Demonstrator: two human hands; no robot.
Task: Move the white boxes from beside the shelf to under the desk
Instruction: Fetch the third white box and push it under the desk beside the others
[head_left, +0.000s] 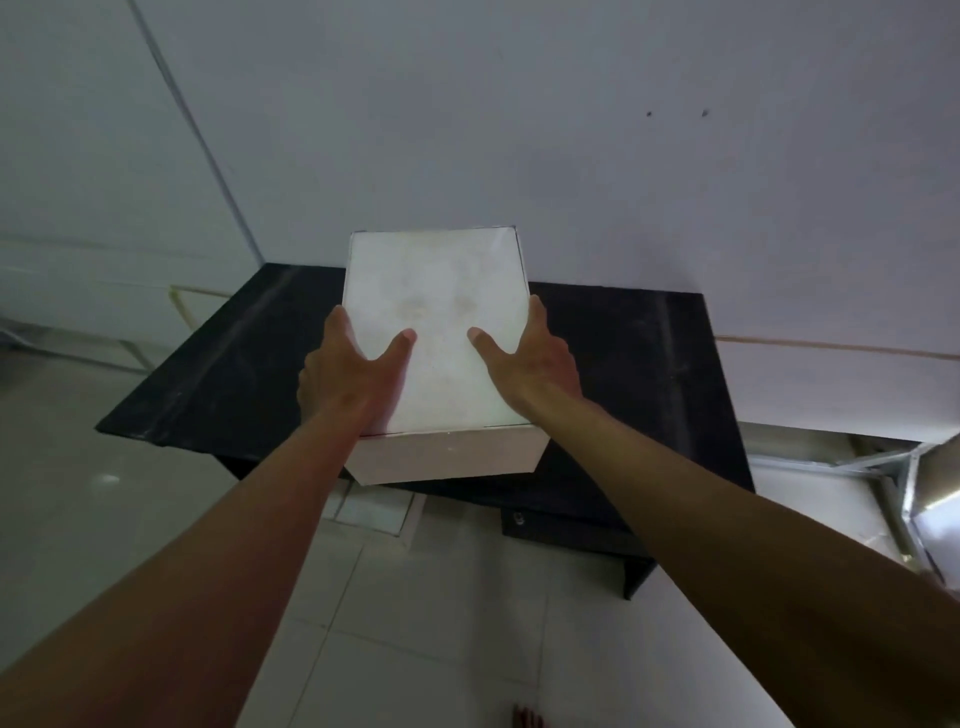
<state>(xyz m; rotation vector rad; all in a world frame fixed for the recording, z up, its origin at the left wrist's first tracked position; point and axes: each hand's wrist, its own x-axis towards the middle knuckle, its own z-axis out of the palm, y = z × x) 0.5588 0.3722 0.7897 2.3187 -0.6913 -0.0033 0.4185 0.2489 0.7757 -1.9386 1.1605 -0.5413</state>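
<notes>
Clearly the person is carrying one white box (436, 332) toward the black table (649, 364), with both arms stretched forward. The left hand (345, 371) clamps the box's left side, thumb laid across the top face and fingers wrapped down the side wall. The right hand (535, 358) mirrors it on the right side, thumb on top, fingers around the edge. Neither hand is closed into a fist; each is spread wide and pressed flat against the box, so the grip looks like a squeeze between two palms.

The box is held in the air in front of and above the table's near edge, roughly at its middle, and hides part of the tabletop behind it. Whether its underside touches the table cannot be told. Another pale box (371, 512) seems to sit on the floor (441, 597) just under the near edge, partly hidden.

To do this step well, the person should probably lower the box straight down in front of the near edge, keep even pressure from both sides so it does not slip or tilt, then slide it under beside the one already there. The table's front edge is the likely snag, so the box should drop below it before going forward.
</notes>
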